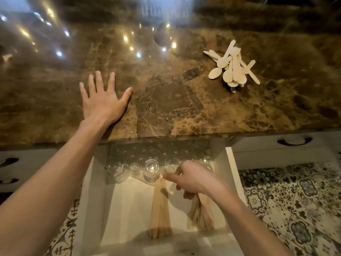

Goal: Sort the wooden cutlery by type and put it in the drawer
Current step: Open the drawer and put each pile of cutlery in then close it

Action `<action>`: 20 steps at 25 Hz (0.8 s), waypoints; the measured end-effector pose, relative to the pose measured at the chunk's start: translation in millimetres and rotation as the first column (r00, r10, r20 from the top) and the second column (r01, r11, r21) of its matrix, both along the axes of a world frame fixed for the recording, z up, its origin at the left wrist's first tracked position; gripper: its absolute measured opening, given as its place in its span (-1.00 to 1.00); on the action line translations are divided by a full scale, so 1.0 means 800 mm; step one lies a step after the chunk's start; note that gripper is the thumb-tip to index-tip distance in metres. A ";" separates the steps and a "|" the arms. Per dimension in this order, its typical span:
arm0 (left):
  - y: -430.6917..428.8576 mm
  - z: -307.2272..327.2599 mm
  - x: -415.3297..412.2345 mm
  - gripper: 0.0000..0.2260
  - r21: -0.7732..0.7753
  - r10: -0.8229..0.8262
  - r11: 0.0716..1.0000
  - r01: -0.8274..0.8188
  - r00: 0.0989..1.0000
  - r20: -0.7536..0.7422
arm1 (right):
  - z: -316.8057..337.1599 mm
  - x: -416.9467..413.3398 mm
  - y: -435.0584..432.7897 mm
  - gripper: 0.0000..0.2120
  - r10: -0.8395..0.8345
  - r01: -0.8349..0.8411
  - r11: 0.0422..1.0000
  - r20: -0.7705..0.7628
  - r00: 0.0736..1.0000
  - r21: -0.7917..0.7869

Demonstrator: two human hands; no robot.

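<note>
1. Head view, the desk: a loose heap of pale wooden spoons [232, 68] lies crisscrossed at the far right of the brown marble desk [166, 108], well apart from both hands; the left hand [103, 102] rests flat on the desk, fingers straight and spread wide, holding nothing.
2. Head view, the drawer: the right hand [195, 179] is inside the open white drawer [233, 174], fingers curled narrow round a bundle of pale wooden cutlery [202, 213] that hangs below the palm; blur hides which type it is; just beside it, to the left, a stack of long flat wooden pieces [160, 209] lies on the drawer floor; clear glass jars [151, 167] stand in a row at the back, near the knuckles.
3. Handling, as a judgement: the spoons look very light, thin, stiff and dry; they should slide over one another and fan out of a slack grip; bent hard, a handle would likely snap; the best hold is probably across the handles at mid-length, bowls all turned one way; the glass is the fragile neighbour to avoid knocking.
</note>
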State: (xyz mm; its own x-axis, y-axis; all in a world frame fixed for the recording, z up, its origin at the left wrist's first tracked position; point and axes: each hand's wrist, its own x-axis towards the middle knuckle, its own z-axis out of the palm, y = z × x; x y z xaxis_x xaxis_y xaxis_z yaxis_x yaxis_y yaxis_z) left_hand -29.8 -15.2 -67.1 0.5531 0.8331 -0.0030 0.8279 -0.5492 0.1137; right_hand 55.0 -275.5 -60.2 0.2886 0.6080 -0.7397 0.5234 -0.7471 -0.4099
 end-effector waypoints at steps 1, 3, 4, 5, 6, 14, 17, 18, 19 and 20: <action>0.000 0.000 0.002 -0.31 0.000 -0.001 1.000 0.001 1.000 0.008 | 0.030 0.027 0.002 -0.52 -0.053 0.059 0.995 -0.078 0.996 0.075; -0.006 0.000 0.014 -0.37 -0.029 -0.003 1.000 0.005 0.999 0.047 | 0.083 0.084 0.011 -0.59 -0.175 0.215 0.943 -0.171 0.970 0.255; -0.011 0.000 0.022 -0.41 -0.037 0.003 0.999 0.000 0.997 0.072 | 0.102 0.115 0.019 -0.60 -0.254 0.283 0.886 -0.127 0.959 0.366; -0.017 -0.001 0.030 -0.44 -0.036 0.021 0.999 -0.017 0.995 0.093 | 0.112 0.147 0.030 -0.60 -0.357 0.325 0.811 -0.028 0.934 0.487; -0.023 -0.001 0.036 -0.46 -0.028 0.040 0.999 -0.037 0.993 0.110 | 0.117 0.181 0.043 -0.60 -0.484 0.351 0.725 0.076 0.871 0.593; -0.033 0.000 0.045 -0.46 0.032 0.077 0.996 -0.082 0.988 0.133 | 0.086 0.331 0.128 0.20 -0.570 0.547 0.818 0.373 0.732 0.177; -0.035 0.003 0.047 -0.48 0.034 0.097 0.994 -0.103 0.984 0.148 | 0.082 0.327 0.153 0.29 -0.565 0.520 0.823 0.429 0.705 0.229; -0.034 0.004 0.047 -0.48 0.038 0.100 0.993 -0.107 0.983 0.151 | 0.080 0.325 0.160 0.27 -0.542 0.487 0.839 0.452 0.708 0.242; -0.034 0.005 0.047 -0.48 0.044 0.103 0.993 -0.111 0.983 0.151 | 0.078 0.323 0.167 0.25 -0.508 0.446 0.860 0.486 0.711 0.247; -0.035 0.005 0.048 -0.48 0.048 0.105 0.992 -0.113 0.984 0.147 | 0.074 0.321 0.173 0.23 -0.471 0.407 0.881 0.527 0.707 0.242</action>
State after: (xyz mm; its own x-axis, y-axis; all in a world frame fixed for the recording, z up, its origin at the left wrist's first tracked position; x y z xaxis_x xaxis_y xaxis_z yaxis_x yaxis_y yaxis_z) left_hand 8.8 -43.2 -63.2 0.4500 0.8852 0.1180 0.8604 -0.4652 0.2081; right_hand 312.1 -137.1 -1.2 0.8791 0.3672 -0.3038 0.3029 -0.9227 -0.2386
